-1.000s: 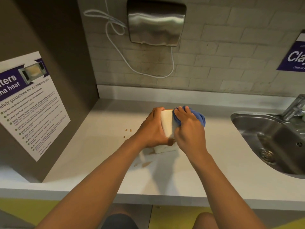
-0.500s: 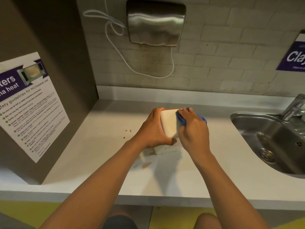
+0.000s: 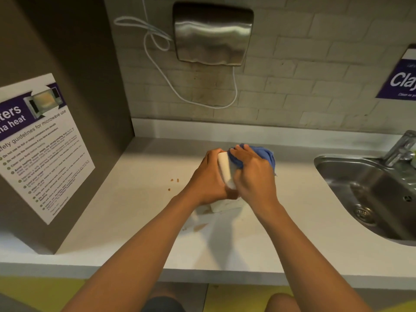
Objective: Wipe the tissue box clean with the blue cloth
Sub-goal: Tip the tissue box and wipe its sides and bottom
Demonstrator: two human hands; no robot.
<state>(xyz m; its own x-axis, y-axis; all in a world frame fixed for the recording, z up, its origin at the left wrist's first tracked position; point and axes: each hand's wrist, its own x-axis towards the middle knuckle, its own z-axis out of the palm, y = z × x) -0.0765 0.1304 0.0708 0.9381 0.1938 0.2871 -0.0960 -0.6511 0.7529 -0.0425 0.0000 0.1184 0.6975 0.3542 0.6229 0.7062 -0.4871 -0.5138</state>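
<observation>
A white tissue box stands on the pale counter, tilted up on one end, mostly covered by both hands. My left hand grips its left side, fingers curled over the top edge. My right hand presses a bunched blue cloth against the box's right face and top. Only a narrow strip of the box's near face and its bottom corner show between the hands.
A steel sink with a tap lies to the right. A brown side panel with a microwave notice closes the left. A steel dispenser hangs on the tiled wall behind. Crumbs and smears mark the counter.
My right hand with the blue cloth has slid left and down across the box's face, covering more of it. The left hand keeps its hold on the box.
</observation>
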